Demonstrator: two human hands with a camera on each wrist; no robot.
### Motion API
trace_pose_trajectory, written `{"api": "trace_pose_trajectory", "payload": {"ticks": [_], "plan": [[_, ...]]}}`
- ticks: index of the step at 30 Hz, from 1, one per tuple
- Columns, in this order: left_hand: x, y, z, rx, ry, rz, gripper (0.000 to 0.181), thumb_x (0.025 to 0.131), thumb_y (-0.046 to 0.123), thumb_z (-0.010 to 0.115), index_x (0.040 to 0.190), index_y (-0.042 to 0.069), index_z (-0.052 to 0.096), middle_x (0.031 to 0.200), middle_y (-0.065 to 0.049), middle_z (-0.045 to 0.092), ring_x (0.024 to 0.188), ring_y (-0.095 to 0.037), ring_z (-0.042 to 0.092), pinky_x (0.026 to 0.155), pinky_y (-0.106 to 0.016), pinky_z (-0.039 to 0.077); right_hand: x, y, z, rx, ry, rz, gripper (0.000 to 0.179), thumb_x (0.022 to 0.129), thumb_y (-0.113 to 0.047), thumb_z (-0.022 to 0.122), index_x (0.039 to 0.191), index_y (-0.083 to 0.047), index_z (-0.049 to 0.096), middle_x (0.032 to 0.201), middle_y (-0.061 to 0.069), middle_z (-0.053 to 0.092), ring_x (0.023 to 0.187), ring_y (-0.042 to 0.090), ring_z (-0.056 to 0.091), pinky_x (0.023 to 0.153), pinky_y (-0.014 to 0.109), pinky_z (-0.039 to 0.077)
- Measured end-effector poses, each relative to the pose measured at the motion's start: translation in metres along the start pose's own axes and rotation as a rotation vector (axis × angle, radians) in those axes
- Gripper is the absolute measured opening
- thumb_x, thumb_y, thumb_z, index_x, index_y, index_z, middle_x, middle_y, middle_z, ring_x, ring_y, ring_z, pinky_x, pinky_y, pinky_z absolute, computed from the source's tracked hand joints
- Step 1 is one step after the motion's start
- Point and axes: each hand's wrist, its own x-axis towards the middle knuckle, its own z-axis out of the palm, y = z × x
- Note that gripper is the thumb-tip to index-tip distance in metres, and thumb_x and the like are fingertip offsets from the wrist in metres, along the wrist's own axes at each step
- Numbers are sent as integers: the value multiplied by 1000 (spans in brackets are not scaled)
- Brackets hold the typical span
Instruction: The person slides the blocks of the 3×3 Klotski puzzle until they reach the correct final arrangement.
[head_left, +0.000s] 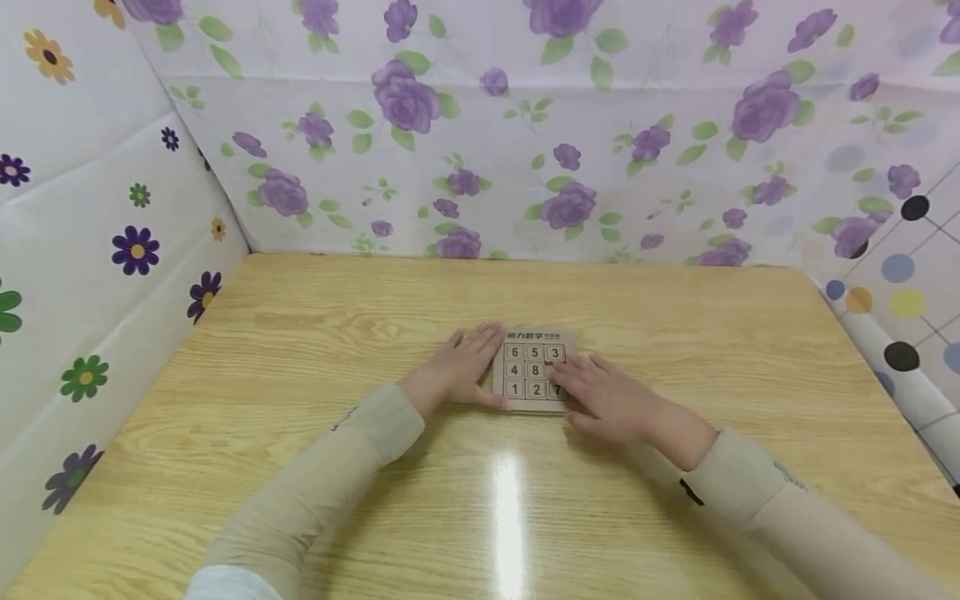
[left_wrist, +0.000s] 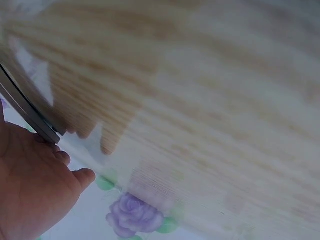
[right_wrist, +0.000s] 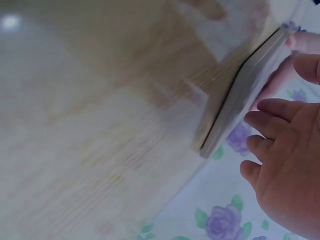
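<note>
A flat number sliding puzzle (head_left: pixel 535 405) lies on the wooden table, with black-numbered tiles in a pale frame. The rows read 6 5 3, then 4 8, then 1 2 7; fingers cover part of the right column. My left hand (head_left: pixel 461 367) grips the puzzle's left side, thumb at the near corner and fingertips at the far one. Over the right side, my right hand (head_left: pixel 611 400) reaches in with extended fingers, its fingertips on the tiles beside the 8. The wrist views show the puzzle edge-on, at the left palm (left_wrist: pixel 35 185) and beyond the right fingers (right_wrist: pixel 267 125).
The wooden table (head_left: pixel 360 308) stretches out around the puzzle and reflects a bright streak of light in front. A purple-flowered cloth (head_left: pixel 465 125) hangs behind it. Patterned sheets (head_left: pixel 82 250) close off the left side, and a dotted one (head_left: pixel 900 275) the right.
</note>
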Motion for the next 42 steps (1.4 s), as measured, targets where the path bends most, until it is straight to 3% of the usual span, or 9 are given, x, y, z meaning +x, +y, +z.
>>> {"api": "trace_pose_trajectory", "payload": {"ticks": [12, 25, 32, 38, 42], "plan": [[0, -1, -1, 3, -6, 1, 118, 76, 73, 58, 153, 8, -5, 160, -8, -9, 147, -23, -6, 119, -47, 0, -20, -16, 4, 21, -33, 10, 64, 95, -36, 53, 144, 3, 36, 152, 17, 33, 143, 36, 23, 117, 54, 15], [0, -1, 1, -1, 12, 7, 118, 76, 73, 57, 153, 7, -4, 160, -9, -6, 147, -22, -5, 120, -47, 1, -2, 1, 7, 9, 16, 22, 63, 95, -34, 53, 144, 3, 37, 151, 17, 34, 142, 37, 24, 117, 54, 16], [0, 0, 0, 12, 20, 10, 118, 76, 72, 58, 153, 7, -3, 160, -9, -6, 148, -23, -4, 120, -48, 2, 0, -8, 5, -30, 7, -9, 67, 94, -40, 53, 144, 1, 36, 152, 16, 33, 143, 36, 23, 118, 52, 16], [0, 0, -1, 8, 11, 5, 117, 77, 72, 57, 153, 7, -4, 160, -8, -7, 148, -22, -5, 120, -48, 2, 3, -21, 5, 2, -16, -73, 70, 94, -44, 53, 145, 1, 36, 153, 16, 31, 143, 35, 22, 117, 53, 16], [1, 0, 1, 10, 4, 0, 117, 77, 73, 57, 153, 8, -5, 160, -7, -8, 148, -21, -6, 120, -47, 2, 2, -22, 8, 6, -24, -68, 71, 93, -45, 54, 145, 0, 36, 153, 15, 31, 144, 33, 22, 118, 53, 16]]}}
